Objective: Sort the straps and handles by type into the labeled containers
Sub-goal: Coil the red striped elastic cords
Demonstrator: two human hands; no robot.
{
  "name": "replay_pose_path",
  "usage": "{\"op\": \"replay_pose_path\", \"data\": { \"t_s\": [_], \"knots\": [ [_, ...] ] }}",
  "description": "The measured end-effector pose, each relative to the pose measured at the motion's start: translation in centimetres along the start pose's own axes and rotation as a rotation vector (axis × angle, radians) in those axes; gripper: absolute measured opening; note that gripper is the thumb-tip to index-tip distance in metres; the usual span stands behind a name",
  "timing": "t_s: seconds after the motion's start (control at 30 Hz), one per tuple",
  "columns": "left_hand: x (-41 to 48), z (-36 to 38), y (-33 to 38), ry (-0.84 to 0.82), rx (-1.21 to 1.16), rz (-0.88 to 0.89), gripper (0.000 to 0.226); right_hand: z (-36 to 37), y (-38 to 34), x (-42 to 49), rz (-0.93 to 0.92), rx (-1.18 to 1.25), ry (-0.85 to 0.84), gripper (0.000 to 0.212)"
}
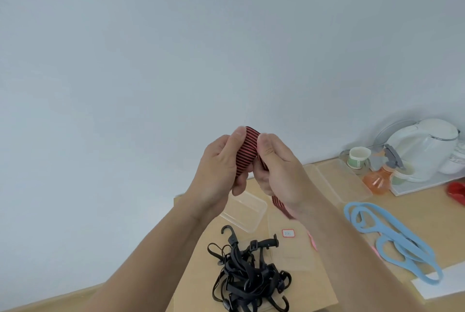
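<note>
Both hands are raised in front of the wall, holding a red-and-black striped strap (247,150) between them. My left hand (221,168) grips its left side, thumb on top. My right hand (279,170) pinches its right side, and the strap's tail (280,204) hangs below that wrist. On the table below lies a tangle of black straps with hooks (247,274). Light blue loop handles (392,236) lie at the right. A clear labeled container (289,243) sits in the middle, with another clear container (247,211) behind it.
A clear lid or tray (339,180) lies near the wall. At the back right stand a white kettle (425,148), cups (358,158) and an orange spray bottle (380,180) on a tray. A red object (456,192) is at the right edge. Pink pieces (313,242) lie beside the container.
</note>
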State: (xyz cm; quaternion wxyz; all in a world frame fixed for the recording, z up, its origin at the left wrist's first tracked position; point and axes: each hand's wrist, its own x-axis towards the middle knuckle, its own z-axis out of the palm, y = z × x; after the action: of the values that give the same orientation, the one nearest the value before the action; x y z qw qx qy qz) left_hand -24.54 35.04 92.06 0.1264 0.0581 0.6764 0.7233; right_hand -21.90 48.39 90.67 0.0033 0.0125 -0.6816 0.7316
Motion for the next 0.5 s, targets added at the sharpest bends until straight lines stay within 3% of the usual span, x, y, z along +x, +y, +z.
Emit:
{"op": "replay_pose_path", "data": {
  "t_s": [0.13,0.27,0.5],
  "knots": [
    [0.2,-0.3,0.2,-0.043,-0.166,-0.138,0.047,0.5,-0.5,-0.6,0.131,0.262,-0.018,0.032],
    [0.8,-0.4,0.0,-0.041,-0.197,-0.174,0.050,1.6,-0.4,-0.9,0.153,0.291,0.019,0.044],
    [0.5,0.4,0.5,0.025,-0.200,-0.203,0.064,2.7,-0.7,-1.1,0.269,0.396,-0.011,0.042]
  ]
}}
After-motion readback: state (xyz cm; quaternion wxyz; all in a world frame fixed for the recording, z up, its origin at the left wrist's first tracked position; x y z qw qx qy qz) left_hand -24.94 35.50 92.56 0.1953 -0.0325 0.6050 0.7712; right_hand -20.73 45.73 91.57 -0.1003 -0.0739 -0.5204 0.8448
